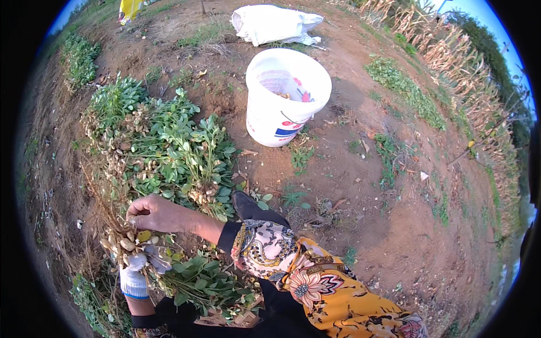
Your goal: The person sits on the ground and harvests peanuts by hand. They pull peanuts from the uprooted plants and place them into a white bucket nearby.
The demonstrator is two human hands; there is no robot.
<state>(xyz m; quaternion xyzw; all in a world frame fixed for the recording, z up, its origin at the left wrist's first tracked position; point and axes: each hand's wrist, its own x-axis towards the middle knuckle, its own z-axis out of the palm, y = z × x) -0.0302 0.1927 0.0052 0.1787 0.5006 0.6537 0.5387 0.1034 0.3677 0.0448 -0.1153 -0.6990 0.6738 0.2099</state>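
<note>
My left hand (137,268), in a white knit glove with a grey palm, holds a pulled peanut plant (198,281) by its stems below the roots. A cluster of peanut pods (122,245) hangs together at the root end, above the glove. My bare right hand (154,213) is at that cluster, its thumb and index finger bent together by the roots; whether a pod is between them cannot be told. Just beyond my hands lies a heap of peanut plants (169,139) with green leaves and pale pods. A white plastic bucket (287,97) stands beyond, with some pods inside.
A white woven sack (277,25) lies behind the bucket. More green plants lie in rows at the left (80,59) and right (403,88). My dark shoe (245,203) is beside the heap. Dry corn stalks (469,63) line the right edge, and a yellow bag (130,9) is far back.
</note>
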